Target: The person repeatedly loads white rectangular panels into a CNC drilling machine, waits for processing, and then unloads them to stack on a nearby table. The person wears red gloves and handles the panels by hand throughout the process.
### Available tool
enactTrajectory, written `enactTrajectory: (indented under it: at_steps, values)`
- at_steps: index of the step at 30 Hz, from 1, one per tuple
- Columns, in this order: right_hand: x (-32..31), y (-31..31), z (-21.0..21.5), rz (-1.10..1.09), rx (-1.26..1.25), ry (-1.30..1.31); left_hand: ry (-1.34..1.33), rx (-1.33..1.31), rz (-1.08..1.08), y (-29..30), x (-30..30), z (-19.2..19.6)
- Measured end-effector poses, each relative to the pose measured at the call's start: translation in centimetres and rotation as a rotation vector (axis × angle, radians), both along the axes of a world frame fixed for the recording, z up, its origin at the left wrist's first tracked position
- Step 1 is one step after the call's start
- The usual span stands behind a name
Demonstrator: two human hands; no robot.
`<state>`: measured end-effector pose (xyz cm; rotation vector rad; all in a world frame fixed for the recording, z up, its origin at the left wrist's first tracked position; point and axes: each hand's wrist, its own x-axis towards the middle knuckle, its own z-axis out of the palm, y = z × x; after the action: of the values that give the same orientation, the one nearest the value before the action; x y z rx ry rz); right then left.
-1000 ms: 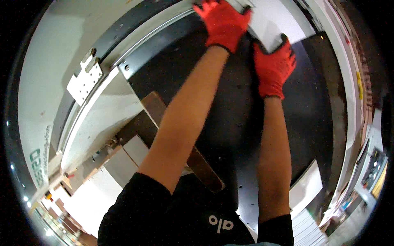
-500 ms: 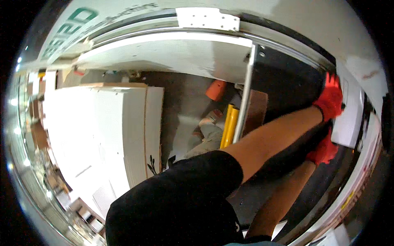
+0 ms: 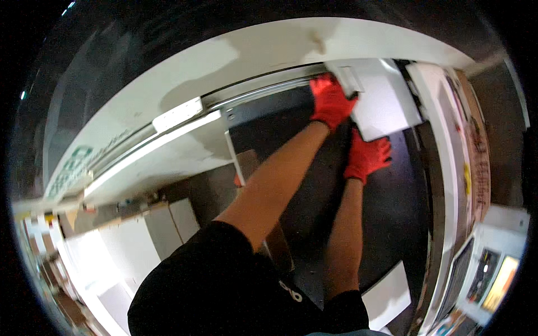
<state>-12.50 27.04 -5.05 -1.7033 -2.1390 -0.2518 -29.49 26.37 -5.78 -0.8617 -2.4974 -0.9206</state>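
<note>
Both my hands wear red gloves and reach out over a dark flat surface [image 3: 302,196]. My left hand [image 3: 332,105] is at the far side, beside the left edge of a white rectangular panel [image 3: 386,106]. Its fingers stretch toward a metal rail [image 3: 263,93], and its thumb side meets the panel's edge. Nearer to me, my right hand [image 3: 367,155] lies at the panel's near left corner with its fingers spread. Whether it presses on that edge or only rests beside it, I cannot tell.
A second white board [image 3: 389,297] lies near my right forearm. Along the right runs a long pale ledge [image 3: 445,168], with a control box with a lit screen [image 3: 496,274] beyond it. White stacked boards [image 3: 123,246] stand at left. A perforated white plate [image 3: 178,115] sits on the rail.
The view has swung to the right, bringing my hands and the white panel nearer the middle. My right hand's fingers now show spread beside the panel's near edge.
</note>
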Motion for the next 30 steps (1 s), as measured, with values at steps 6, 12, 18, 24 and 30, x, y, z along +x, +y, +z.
enactTrajectory:
  at_steps: [6,12,18,24,30]
  values:
    - [-0.3,-0.3,1.6,0.026,-0.129,0.124,-0.140,-0.110,-0.036,-0.2,0.0,0.8]
    - [0.1,-0.3,2.4,0.022,-0.136,0.192,-0.086,-0.088,-0.048,0.1,0.4,0.8]
    - [0.3,-0.4,2.7,0.019,-0.164,0.204,-0.098,-0.046,-0.069,0.1,0.6,1.1]
    - [-0.2,-0.5,2.9,0.006,-0.186,0.196,-0.087,-0.104,-0.029,0.1,0.1,1.2]
    - [0.1,-0.5,2.8,0.013,-0.190,0.204,-0.136,-0.071,-0.060,0.1,0.4,1.2]
